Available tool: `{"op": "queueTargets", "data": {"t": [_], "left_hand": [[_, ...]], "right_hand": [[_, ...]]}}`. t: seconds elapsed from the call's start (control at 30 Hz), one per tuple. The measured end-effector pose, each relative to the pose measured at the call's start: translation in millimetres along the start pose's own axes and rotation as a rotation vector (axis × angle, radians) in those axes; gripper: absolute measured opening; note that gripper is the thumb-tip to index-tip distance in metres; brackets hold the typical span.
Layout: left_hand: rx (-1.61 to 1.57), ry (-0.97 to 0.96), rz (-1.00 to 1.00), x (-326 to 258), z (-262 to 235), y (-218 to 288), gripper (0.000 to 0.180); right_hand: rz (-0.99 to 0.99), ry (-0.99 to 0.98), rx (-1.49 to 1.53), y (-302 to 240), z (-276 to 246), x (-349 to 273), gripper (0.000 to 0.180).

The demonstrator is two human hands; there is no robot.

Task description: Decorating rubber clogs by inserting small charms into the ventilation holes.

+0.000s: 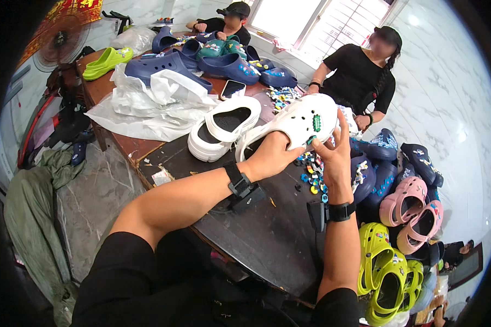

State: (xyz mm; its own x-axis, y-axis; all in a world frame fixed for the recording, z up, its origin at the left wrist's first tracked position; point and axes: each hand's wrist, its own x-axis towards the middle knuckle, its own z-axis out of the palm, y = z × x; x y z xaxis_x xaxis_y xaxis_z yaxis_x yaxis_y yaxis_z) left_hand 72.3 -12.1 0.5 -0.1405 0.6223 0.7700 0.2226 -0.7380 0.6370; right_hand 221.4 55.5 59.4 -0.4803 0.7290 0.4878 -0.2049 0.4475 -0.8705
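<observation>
Above the dark table I hold a white clog [294,121], tilted with its toe to the upper right. My left hand [271,155] reaches into its foot opening, closed on the near side, and some of its fingers are hidden inside. At the toe, my right hand [334,155] is closed around the edge, with its thumb against a small green shoe charm [311,140]. A larger green charm [317,123] sits on the upper among the holes. Just left of the held clog, white thick-soled footwear [223,128] rests on the table.
Loose colourful charms [315,173] lie beyond my hands. Navy clogs [169,68], a phone [233,90] and plastic wrapping [153,106] cover the far left. Pink clogs [412,204] and lime clogs [384,267] are piled right. Two people [360,76] sit across the table.
</observation>
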Motion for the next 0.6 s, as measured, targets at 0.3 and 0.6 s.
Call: {"op": "queueTargets", "data": {"t": [0.3,0.6], "left_hand": [[0.07,-0.026,0.02,-1.9,0.8,3.2,0.034],[0.092,-0.022,0.054,-2.2,1.0,4.7,0.033]], "right_hand": [[0.004,0.016,0.046,-2.5,0.1,-0.8,0.099],[0.028,0.037,0.05,-3.8,5.0,-4.4,0.099]]}}
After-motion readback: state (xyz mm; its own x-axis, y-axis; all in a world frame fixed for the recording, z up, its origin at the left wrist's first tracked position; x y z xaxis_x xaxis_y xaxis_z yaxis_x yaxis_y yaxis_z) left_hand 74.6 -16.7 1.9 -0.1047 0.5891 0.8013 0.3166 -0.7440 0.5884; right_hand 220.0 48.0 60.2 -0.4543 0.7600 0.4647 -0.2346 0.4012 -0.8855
